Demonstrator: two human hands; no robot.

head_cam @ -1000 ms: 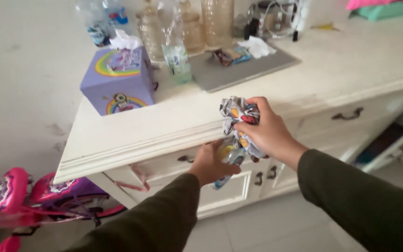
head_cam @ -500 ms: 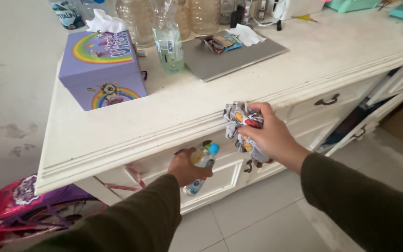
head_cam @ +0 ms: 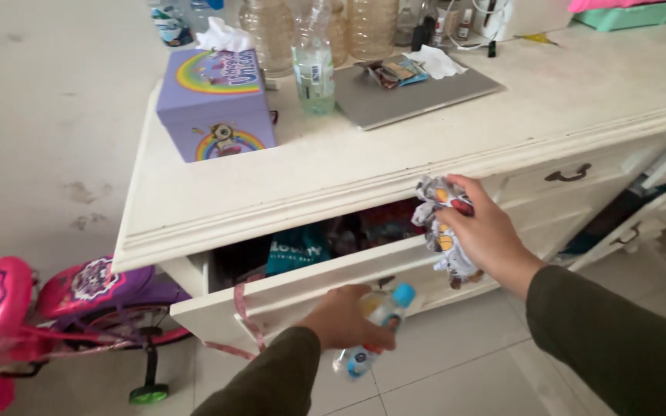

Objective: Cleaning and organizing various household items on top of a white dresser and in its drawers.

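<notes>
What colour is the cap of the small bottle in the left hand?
The cap of the small bottle is light blue, shown in the head view, beside the left hand.

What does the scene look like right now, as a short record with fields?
left hand: holds a small bottle with a blue cap, at the drawer front
right hand: grips a crumpled patterned cloth
top drawer: pulled open, folded clothes inside
dresser top: purple tissue box, clear bottle, grey laptop
floor left: pink child's bicycle
</notes>
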